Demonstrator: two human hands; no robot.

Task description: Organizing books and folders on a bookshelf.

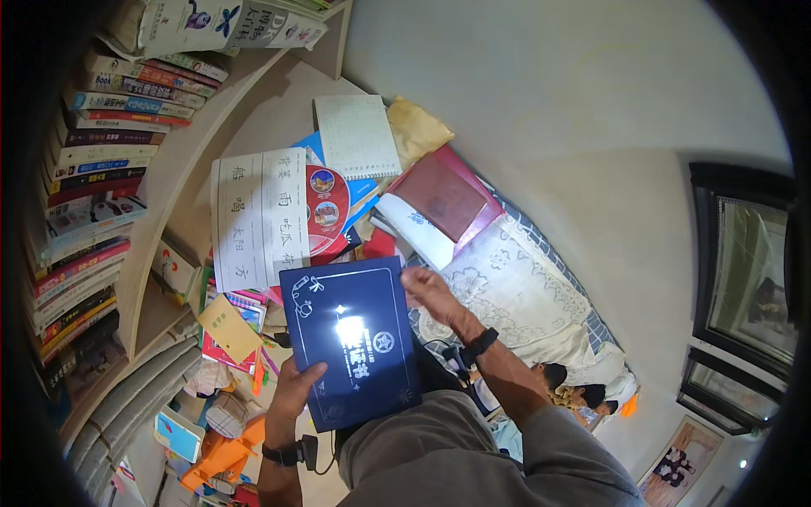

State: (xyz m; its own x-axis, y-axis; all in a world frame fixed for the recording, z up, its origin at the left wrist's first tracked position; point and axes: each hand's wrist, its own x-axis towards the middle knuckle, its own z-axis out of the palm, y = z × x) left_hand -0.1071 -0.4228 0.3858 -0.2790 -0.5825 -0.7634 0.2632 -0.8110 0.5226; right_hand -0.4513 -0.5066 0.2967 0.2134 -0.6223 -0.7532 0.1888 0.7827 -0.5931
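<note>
A dark blue certificate folder [376, 296] with silver line drawings and lettering is tilted in front of my body, its glossy cover reflecting a bright glare. My left hand [296, 384] grips its lower left edge, with the thumb lying over the cover and the other fingers hidden behind. At the upper right edge, my right hand [435, 296] is closed with curled fingers, seeming to pinch the folder's side. Just beyond the folder lie a white sheet of large handwritten characters [253, 220], a red round-patterned item [325, 198] and a spiral notebook [359, 135].
Bookshelves packed with books [110, 152] curve along the left. A brown folder [439, 198] lies on pink and white papers, near a lace cloth [507, 270]. Lower left holds an orange toy [224, 456] and a yellow card [228, 328]. Several people [583, 393] appear at the lower right.
</note>
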